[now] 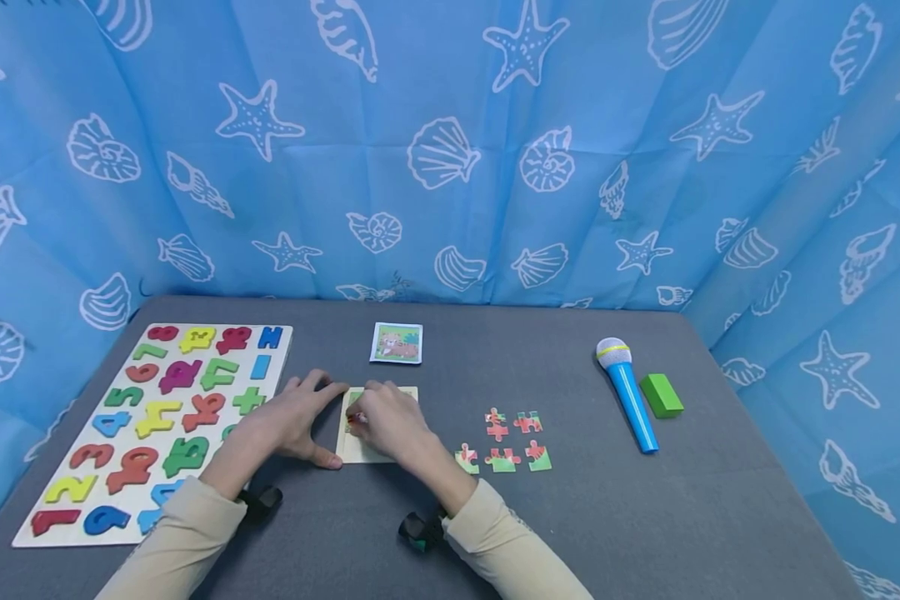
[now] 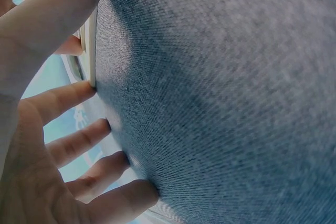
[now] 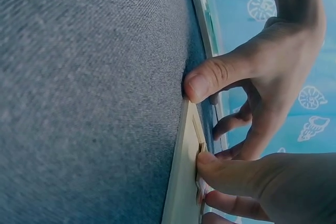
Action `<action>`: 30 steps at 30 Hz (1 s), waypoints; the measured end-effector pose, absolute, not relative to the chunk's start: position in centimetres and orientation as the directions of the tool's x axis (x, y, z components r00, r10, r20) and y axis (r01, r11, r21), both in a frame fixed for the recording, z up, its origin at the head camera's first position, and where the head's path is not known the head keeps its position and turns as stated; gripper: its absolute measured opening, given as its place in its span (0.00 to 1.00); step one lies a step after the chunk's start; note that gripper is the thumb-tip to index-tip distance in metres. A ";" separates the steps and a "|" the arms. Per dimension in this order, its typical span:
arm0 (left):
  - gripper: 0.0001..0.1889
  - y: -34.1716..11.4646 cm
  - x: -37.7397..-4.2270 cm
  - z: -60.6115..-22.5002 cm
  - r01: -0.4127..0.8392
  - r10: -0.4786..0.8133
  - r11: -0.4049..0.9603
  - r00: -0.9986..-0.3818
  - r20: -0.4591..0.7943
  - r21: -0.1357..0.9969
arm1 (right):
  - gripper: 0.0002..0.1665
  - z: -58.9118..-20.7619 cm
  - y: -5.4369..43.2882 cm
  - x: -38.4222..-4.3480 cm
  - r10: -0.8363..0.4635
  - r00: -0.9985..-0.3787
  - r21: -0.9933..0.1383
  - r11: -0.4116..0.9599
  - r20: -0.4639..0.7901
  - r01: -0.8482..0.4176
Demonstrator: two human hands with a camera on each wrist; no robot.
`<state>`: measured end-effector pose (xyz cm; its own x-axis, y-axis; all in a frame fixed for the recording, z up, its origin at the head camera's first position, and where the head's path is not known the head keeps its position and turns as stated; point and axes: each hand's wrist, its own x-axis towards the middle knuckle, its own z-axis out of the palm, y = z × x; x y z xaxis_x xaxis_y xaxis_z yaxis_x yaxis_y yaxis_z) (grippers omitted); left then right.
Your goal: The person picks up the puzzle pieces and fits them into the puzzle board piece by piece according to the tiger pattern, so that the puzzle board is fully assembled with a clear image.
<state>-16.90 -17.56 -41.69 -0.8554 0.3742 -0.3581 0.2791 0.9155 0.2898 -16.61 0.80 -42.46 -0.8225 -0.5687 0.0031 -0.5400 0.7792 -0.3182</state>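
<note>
A small pale wooden puzzle board (image 1: 360, 453) lies on the grey table between both hands. My left hand (image 1: 288, 421) rests at its left side, thumb touching the near corner and index finger the far corner. The other left fingers (image 2: 105, 174) are spread, their tips on the tabletop. Over the board, my right hand (image 1: 392, 421) pinches a jigsaw piece (image 3: 200, 184) between thumb and fingers, against the board's surface. Much of the board is hidden under this hand. To its right lie several loose red and green jigsaw pieces (image 1: 503, 460).
A picture card (image 1: 397, 343) lies beyond the board. At left is a large white number board (image 1: 286, 350) with colourful raised numerals. A blue toy microphone (image 1: 632, 396) and a green block (image 1: 662, 396) lie at right. A blue seashell-patterned curtain (image 1: 450, 225) hangs behind the table.
</note>
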 end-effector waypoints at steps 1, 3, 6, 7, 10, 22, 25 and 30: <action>0.59 -17.6 -16.9 -41.6 0.280 0.374 0.916 -0.855 -0.358 0.289 | 0.09 -42.4 0.8 -16.6 -0.568 -0.823 -0.314 0.781 0.002 -0.540; 0.59 -17.5 -16.9 -41.6 0.283 0.377 0.915 -0.855 -0.357 0.288 | 0.08 -42.4 0.8 -16.6 -0.566 -0.825 -0.302 0.786 0.003 -0.540; 0.59 -17.5 -16.9 -41.6 0.284 0.378 0.915 -0.854 -0.357 0.288 | 0.07 -42.5 0.7 -16.6 -0.560 -0.829 -0.289 0.791 0.012 -0.539; 0.59 -17.5 -16.9 -41.6 0.288 0.381 0.913 -0.854 -0.355 0.288 | 0.07 -42.5 0.7 -16.5 -0.560 -0.828 -0.286 0.791 0.017 -0.541; 0.58 -17.6 -16.8 -41.5 0.290 0.384 0.911 -0.855 -0.349 0.293 | 0.06 -42.5 0.7 -16.4 -0.567 -0.823 -0.273 0.787 0.033 -0.553; 0.59 -17.6 -16.7 -41.6 0.289 0.382 0.913 -0.852 -0.357 0.286 | 0.06 -42.6 0.5 -15.8 -0.579 -0.812 -0.198 0.789 0.076 -0.581; 0.59 -17.6 -16.7 -41.5 0.293 0.385 0.912 -0.852 -0.353 0.288 | 0.06 -42.5 0.5 -15.5 -0.574 -0.814 -0.180 0.795 0.083 -0.579; 0.59 -17.6 -16.6 -41.5 0.293 0.388 0.909 -0.854 -0.347 0.295 | 0.07 -42.5 0.7 -15.6 -0.582 -0.811 -0.155 0.798 0.053 -0.583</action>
